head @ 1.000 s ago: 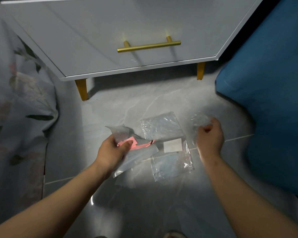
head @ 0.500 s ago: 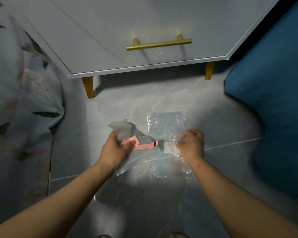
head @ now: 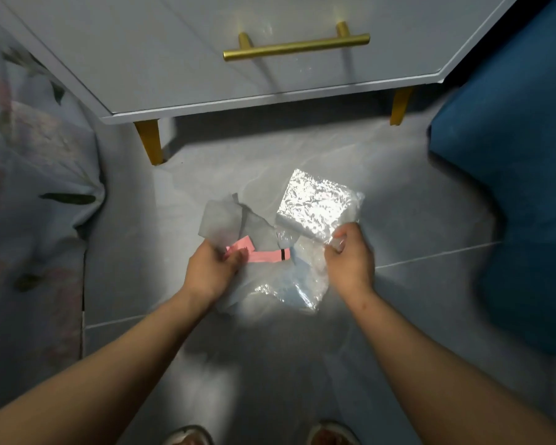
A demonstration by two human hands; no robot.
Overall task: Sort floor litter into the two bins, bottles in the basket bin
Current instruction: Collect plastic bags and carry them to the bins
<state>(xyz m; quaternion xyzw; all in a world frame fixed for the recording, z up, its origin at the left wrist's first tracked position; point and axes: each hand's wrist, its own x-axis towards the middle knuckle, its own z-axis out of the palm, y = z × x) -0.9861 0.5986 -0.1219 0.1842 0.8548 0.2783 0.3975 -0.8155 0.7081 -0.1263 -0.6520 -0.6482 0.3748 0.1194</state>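
Over the grey tiled floor, my left hand (head: 211, 273) grips a bundle of litter: a frosted plastic wrapper (head: 220, 218) and a pink paper strip (head: 264, 255) with a black mark. My right hand (head: 350, 260) pinches a clear crinkled plastic bag (head: 316, 205) at its lower edge, and the bag's upper part shines in the light. More clear film (head: 294, 285) hangs between and below both hands. No bottle and no bin is in view.
A white cabinet (head: 206, 53) with a gold handle (head: 296, 46) and gold legs (head: 150, 141) stands ahead. Floral fabric (head: 29, 187) hangs at the left, a blue cushioned surface (head: 511, 187) at the right. My shoes (head: 187, 438) show at the bottom edge.
My right hand moved left to the clear bag, took hold of it and lifted it off the floor. My left hand kept its hold on the wrapper and pink strip and rose slightly.
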